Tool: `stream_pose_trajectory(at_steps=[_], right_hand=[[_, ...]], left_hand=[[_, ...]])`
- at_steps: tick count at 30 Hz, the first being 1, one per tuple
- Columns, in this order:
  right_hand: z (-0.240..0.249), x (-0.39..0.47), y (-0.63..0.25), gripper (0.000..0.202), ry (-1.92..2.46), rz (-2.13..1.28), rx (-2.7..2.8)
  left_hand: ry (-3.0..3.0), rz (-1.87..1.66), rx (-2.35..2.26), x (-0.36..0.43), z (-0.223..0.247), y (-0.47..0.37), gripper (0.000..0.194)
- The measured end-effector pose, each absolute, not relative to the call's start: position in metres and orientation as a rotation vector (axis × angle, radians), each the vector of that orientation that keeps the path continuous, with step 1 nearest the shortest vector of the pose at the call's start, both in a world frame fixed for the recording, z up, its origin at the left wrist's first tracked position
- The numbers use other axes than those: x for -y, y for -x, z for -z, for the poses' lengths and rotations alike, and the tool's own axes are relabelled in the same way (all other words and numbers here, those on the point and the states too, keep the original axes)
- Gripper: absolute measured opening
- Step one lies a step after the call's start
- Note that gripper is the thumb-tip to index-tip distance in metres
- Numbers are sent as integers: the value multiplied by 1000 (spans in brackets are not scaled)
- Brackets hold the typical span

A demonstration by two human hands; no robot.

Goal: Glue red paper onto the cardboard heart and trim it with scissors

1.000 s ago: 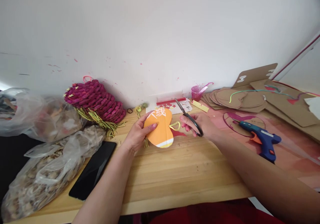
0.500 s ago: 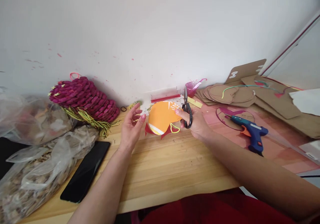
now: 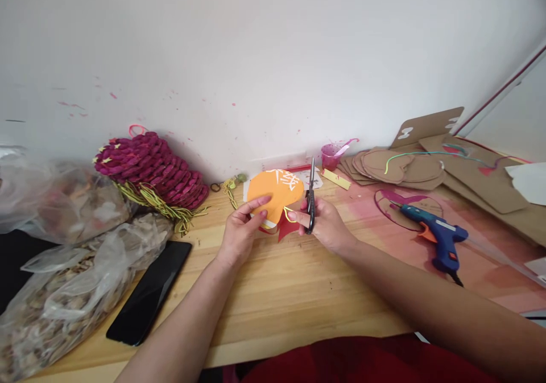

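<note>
An orange heart-shaped paper piece with white markings is pinched at its lower left by my left hand. My right hand has its fingers closed around the handles of dark scissors, whose blades point up. The right thumb is at a short loop of yellow cord at the heart's notch; whether it pinches the cord is hard to tell. Below the heart, pointed red paper shows in part.
To the left are a magenta braided bundle, clear plastic bags and a black phone. A blue glue gun, cardboard hearts and cardboard sheets lie right. A pink cup stands by the wall.
My left hand has closed from open onto the heart's lower left. The heart has turned and shifted slightly left, and my right thumb has moved from its face to the yellow cord.
</note>
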State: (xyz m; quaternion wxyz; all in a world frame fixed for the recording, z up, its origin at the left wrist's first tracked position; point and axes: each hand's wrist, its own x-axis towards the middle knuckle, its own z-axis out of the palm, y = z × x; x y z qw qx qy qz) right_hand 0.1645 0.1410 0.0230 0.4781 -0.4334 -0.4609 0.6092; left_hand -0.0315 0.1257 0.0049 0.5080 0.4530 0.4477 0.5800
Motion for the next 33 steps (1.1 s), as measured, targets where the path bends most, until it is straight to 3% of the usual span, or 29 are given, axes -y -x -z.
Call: stream_pose_trajectory(at_steps=[10, 16, 23, 33], right_hand=[[-29, -127, -162, 40, 1045, -1501, 1286], [-30, -119, -161, 31, 1003, -1519, 1447], [-28, -115, -163, 26, 1012, -1277, 1715], [-26, -116, -172, 16, 967, -883, 1928]], left_hand=[[-1825, -1383, -1452, -117, -13, 23, 18], [-2130, -1198, -1354, -108, -19, 16, 37], [-2157, -1287, -1487, -108, -17, 16, 18], [-1969, -1384, -1497, -109, -19, 17, 8]])
